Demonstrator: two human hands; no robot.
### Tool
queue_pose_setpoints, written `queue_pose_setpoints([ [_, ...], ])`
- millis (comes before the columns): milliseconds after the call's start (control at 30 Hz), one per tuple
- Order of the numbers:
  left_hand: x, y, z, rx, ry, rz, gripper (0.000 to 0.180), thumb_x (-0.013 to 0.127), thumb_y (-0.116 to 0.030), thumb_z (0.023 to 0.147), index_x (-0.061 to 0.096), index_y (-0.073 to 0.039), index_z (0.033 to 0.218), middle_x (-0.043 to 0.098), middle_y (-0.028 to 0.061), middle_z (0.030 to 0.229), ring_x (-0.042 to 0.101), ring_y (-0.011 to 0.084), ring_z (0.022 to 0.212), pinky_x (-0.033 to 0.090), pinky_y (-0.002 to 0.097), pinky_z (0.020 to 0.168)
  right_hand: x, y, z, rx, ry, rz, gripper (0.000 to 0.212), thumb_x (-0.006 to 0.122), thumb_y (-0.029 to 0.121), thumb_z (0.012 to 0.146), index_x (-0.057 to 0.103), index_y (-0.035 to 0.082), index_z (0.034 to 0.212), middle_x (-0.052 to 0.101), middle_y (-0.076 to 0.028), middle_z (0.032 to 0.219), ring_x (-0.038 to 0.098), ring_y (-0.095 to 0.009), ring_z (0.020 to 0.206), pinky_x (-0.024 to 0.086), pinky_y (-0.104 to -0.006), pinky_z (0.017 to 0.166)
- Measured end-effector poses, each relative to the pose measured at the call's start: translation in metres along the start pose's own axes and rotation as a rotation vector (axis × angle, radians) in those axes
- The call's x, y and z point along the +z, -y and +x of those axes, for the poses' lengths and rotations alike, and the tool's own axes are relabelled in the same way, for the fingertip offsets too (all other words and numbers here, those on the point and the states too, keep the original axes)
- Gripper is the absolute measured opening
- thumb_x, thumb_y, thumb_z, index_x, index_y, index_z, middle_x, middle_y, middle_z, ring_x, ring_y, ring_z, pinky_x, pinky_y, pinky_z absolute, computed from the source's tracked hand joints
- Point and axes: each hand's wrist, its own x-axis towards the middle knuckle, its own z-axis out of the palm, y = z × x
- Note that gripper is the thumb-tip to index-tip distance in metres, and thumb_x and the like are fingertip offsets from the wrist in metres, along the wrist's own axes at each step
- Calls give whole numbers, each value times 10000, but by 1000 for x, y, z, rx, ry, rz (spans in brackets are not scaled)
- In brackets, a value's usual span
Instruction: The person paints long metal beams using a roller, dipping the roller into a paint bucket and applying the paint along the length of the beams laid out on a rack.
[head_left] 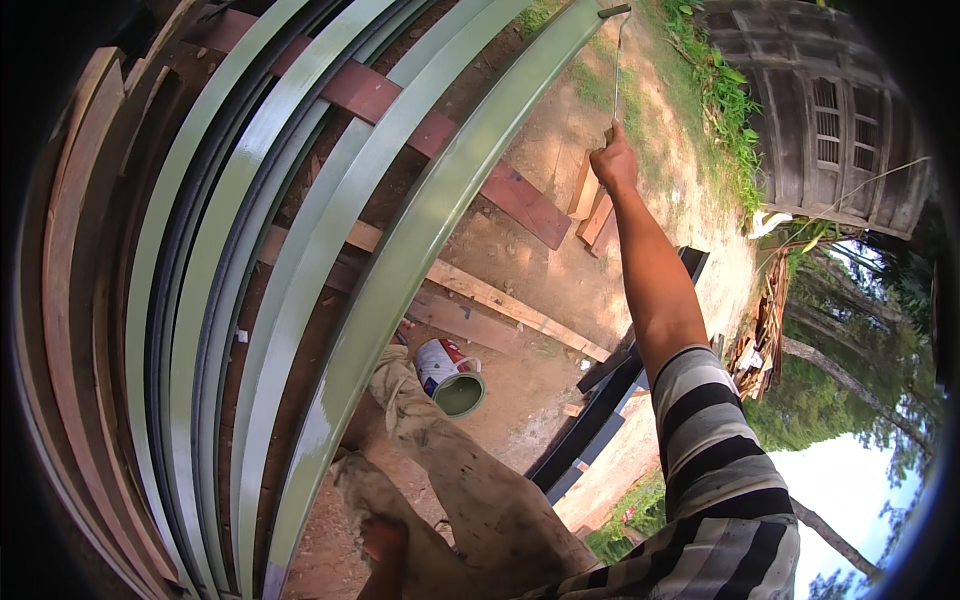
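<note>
My right hand is wrapped round the handle of a small paint roller, with the arm stretched far out. The roller's head touches the far end of a long green steel beam, whose coat looks wet and glossy. Near the beam's close end, a paler patch shows in the green. My left hand is low by my leg, against the stained trousers; its fingers cannot be made out. An open paint can with green paint inside stands on the ground by my foot.
More green beams lie side by side to the left, across reddish-brown boards. Timber planks are at the far left. Wooden blocks and a black beam lie on the dirt. A wooden building stands beyond.
</note>
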Motion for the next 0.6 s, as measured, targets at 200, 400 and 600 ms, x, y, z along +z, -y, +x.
queue_pose_setpoints([
  [200, -18, -5, -10, -22, 26, -91, 503, 560, -356, 854, 560, -49, 1252, 578, 216, 1228, 616, 409, 1110, 522, 528, 904, 1, -12, -94, -54, 43, 70, 709, 497, 58, 854, 341, 164, 1538, 653, -254, 1231, 649, -462, 1063, 519, -504, 932],
  [400, -23, 3, -8, 35, 12, -58, 548, 588, -405, 846, 556, -60, 1270, 574, 210, 1246, 609, 413, 1132, 503, 540, 927, -12, 6, -8, 57, 102, -44, 721, 503, 101, 838, 337, 163, 1537, 663, -267, 1179, 648, -464, 1046, 518, -502, 917],
  [600, -12, 10, -2, 20, 7, -70, 573, 595, -439, 848, 559, -63, 1278, 573, 206, 1251, 611, 409, 1127, 491, 547, 939, -22, -10, -104, -9, 155, 72, 703, 491, 52, 855, 329, 139, 1533, 622, -249, 1291, 614, -454, 1136, 496, -487, 982],
])
